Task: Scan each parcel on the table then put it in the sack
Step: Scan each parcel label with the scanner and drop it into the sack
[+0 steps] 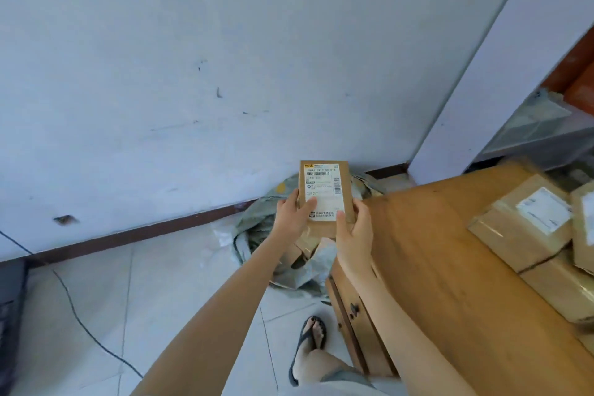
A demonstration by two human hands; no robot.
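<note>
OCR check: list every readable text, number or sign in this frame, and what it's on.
"902A", followed by a code that seems to include "-00": top line of the white label on the held parcel; only partly legible.
"12": lower left of that label.
Barcodes, QR code, small print and the line beside the logo: too small to read.
Labels on the table parcels: blurred, unreadable.

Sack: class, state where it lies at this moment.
In the head view, the sack lies on the floor at centre, against the wall, just left of the table, below the held parcel.
</note>
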